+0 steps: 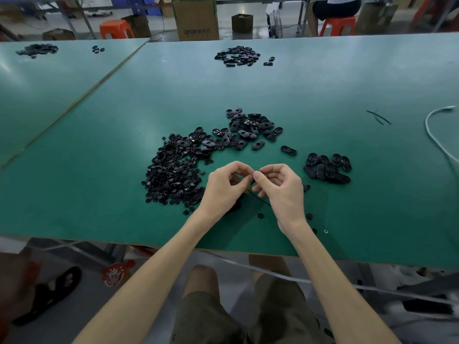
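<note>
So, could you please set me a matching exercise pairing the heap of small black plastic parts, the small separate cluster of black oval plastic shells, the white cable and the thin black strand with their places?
Things:
1. heap of small black plastic parts
2. small separate cluster of black oval plastic shells
3. white cable
4. thin black strand

Places:
A. at the right edge of the green table
B. pinched between the left hand and the right hand
C. on the table, left of both hands
D. on the table, right of both hands

Pairs: 1-C, 2-D, 3-A, 4-B.
</note>
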Demonstrator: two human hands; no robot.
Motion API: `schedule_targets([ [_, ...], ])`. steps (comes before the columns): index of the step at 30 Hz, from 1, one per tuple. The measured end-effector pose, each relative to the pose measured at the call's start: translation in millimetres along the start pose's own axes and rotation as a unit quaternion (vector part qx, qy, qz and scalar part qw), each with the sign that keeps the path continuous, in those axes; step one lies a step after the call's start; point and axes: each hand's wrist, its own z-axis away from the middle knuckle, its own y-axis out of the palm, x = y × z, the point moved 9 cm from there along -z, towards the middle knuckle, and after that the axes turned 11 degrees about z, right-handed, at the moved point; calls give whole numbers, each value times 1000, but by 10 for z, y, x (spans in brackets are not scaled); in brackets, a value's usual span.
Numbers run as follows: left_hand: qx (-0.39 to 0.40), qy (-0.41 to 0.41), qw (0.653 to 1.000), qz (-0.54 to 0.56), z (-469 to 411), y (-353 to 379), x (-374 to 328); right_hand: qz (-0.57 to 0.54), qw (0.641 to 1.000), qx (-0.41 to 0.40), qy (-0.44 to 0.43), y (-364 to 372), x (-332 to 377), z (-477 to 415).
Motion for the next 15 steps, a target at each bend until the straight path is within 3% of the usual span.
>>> schedule_targets([
  [15,-13,3,1000,-8,18,-21,18,20,1000,7,-3,9,10,27],
])
